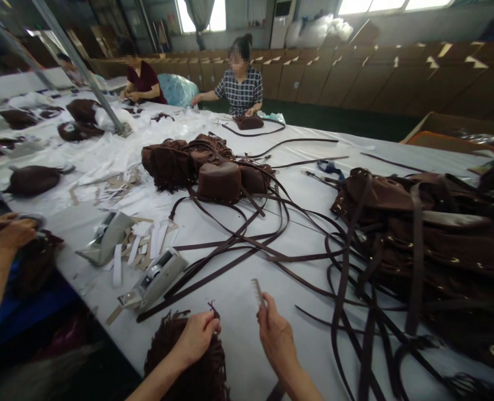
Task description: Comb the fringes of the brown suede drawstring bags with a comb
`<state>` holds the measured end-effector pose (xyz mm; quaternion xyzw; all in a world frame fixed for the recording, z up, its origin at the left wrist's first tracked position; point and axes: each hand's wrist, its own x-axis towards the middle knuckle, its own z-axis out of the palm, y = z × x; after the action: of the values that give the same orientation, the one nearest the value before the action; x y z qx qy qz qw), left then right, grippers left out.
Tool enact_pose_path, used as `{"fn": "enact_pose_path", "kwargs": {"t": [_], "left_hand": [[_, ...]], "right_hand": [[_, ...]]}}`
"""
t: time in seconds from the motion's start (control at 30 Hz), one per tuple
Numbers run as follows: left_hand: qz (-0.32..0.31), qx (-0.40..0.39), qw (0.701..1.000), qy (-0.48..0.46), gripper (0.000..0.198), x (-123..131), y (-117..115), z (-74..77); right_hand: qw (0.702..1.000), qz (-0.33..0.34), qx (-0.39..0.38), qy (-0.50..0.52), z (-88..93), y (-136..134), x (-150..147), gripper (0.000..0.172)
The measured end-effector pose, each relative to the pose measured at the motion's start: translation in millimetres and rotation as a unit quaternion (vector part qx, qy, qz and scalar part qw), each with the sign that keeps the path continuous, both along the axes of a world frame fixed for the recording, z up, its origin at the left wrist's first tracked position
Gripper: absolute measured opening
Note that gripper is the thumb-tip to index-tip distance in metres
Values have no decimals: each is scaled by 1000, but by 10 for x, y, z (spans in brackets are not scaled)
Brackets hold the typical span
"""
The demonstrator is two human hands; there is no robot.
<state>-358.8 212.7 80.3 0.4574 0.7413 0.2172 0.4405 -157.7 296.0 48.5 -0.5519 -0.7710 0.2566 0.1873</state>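
Nearby, table (234, 312): white, strewn with brown straps (297, 257);
fringed bag (175, 356): at the near table edge, beneath our left hand;
left hand (196, 337): closed, pinching a fringe strand;
right hand (277, 334): closed around a small comb (258, 292), upright

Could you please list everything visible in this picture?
table: one, white cover, spans the scene
straps: many, dark brown, tangled across the middle
bag pile: one, dark brown, table centre
bag heap: one, dark brown, right side
tape dispensers: two, grey, left of centre
paper strips: many, white and tan, around the dispensers
cardboard boxes: a row, brown, along the back wall
co-workers: two, seated at the far edge
another person's hand: one, left edge
fringed bag: one, dark brown, near edge
comb: one, pale grey, in the right hand
left hand: pinches the fringed bag's fringe
right hand: holds the comb
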Motion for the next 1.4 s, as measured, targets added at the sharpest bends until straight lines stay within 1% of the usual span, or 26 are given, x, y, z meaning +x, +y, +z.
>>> {"fn": "enact_pose_path", "kwargs": {"t": [0.07,0.13,0.17,0.2,0.27,0.33,0.4,0.47,0.5,0.53,0.6,0.63,0.7,0.77,0.83,0.93,1.03,1.1,1.13,1.2,1.27,1.33,1.4], "left_hand": [[-5,5,1000,20,33,49,-37,-29],[-21,22,999,44,34,104,-80,-38],[-27,37,997,58,35,128,-106,-31],[-31,54,995,72,36,145,-135,-17],[-29,83,992,91,39,157,-187,31],[-4,94,992,87,37,140,-210,93],[36,80,993,77,34,104,-186,150],[52,51,996,50,34,66,-121,184],[48,34,998,25,35,52,-80,190],[42,16,999,-9,36,44,-38,189],[43,-2,995,-87,37,48,34,172],[52,-6,991,-127,37,58,60,162],[76,-14,976,-205,37,85,89,154],[108,-34,955,-275,40,110,94,177],[140,-56,934,-325,51,124,89,234],[161,-73,919,-352,72,117,80,339],[157,-89,922,-342,84,48,38,379],[160,-72,932,-318,90,-40,-18,347],[157,-60,939,-300,90,-92,-49,320],[140,-42,953,-264,82,-189,-94,266],[128,-43,961,-243,69,-248,-96,244],[133,-52,955,-262,57,-257,-53,273],[129,-61,938,-315,44,-228,12,334]], "right_hand": [[993,113,-21,-16,39,-187,-190,41],[975,211,-54,-47,32,-385,-379,50],[966,241,-70,-64,9,-460,-446,53],[961,252,-84,-78,-23,-507,-482,55],[963,233,-101,-94,-105,-517,-456,58],[968,198,-111,-111,-177,-438,-326,60],[974,143,-118,-130,-200,-336,-171,57],[983,99,-100,-121,-156,-279,-82,50],[989,98,-69,-92,-116,-281,-81,48],[992,115,-24,-49,-70,-303,-111,46],[981,173,84,30,11,-391,-246,44],[971,195,130,44,37,-442,-333,44],[961,208,182,9,49,-526,-500,47],[958,197,205,-41,12,-564,-607,50],[957,202,198,-68,-63,-551,-633,53],[965,202,141,-93,-224,-428,-541,58],[977,155,92,-112,-370,-186,-372,58],[984,110,79,-118,-383,-26,-265,50],[988,88,64,-111,-350,27,-225,44],[996,64,20,-66,-206,48,-197,35],[997,80,-8,6,-9,-48,-253,33],[990,122,13,65,154,-216,-373,33],[978,171,75,91,225,-392,-503,36]]}}
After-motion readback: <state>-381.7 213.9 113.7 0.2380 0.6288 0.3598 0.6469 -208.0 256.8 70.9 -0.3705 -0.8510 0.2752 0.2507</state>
